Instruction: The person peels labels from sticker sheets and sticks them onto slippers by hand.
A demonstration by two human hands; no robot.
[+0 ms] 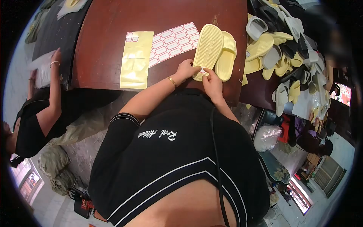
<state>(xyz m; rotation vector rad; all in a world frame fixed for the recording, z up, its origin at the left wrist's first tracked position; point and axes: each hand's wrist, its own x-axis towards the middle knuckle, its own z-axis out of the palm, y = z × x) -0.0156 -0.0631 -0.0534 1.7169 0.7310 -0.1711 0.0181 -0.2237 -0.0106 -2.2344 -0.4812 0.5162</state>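
Where left grip (pixel 186 70) faces right grip (pixel 214 85), an upturned slipper (pixel 208 43) lies beneath.

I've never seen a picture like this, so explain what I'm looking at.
No machine here: it's one view from a camera on someone's head, looking down at their own bare hands. The left hand and right hand meet over a small label at the near end of a yellow slide sandal, sole up. Whether it's stuck down is unclear. On the reddish-brown table lie another yellow slide, a red-bordered label sheet and a yellow backing sheet.
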